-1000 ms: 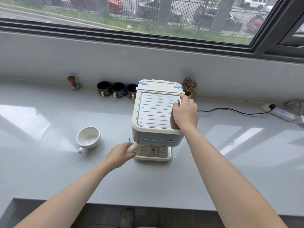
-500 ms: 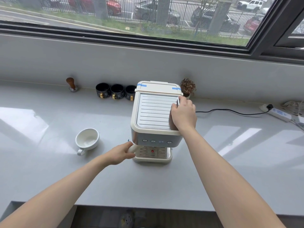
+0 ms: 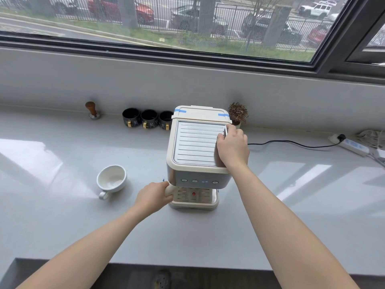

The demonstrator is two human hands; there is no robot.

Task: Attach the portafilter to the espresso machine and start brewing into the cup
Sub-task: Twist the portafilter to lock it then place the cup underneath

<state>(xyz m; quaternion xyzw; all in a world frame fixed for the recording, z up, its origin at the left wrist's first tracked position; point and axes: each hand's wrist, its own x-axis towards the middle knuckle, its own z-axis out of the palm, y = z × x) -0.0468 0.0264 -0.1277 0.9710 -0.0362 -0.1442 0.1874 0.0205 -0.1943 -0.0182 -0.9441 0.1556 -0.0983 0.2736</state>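
A cream espresso machine [image 3: 195,147] stands in the middle of the grey counter. My right hand [image 3: 232,148] rests on the right edge of its ribbed top, fingers curled over the rim. My left hand [image 3: 153,196] is closed around the cream portafilter handle [image 3: 169,189], which sticks out to the left from under the machine's front. The portafilter's basket is hidden beneath the machine head. A white cup [image 3: 111,180] sits empty on the counter to the left of the machine, handle toward me. The drip tray [image 3: 193,200] holds nothing.
Three dark mugs [image 3: 149,120] line the back wall beside a wooden-topped tamper [image 3: 92,111]. A small dried plant [image 3: 237,113] stands behind the machine. A black cord [image 3: 291,142] runs right to a white power strip [image 3: 352,146]. The counter edge [image 3: 187,268] is near me.
Both hands keep their hold. The view has shifted slightly; the left hand and handle look much the same under the machine's left front corner.
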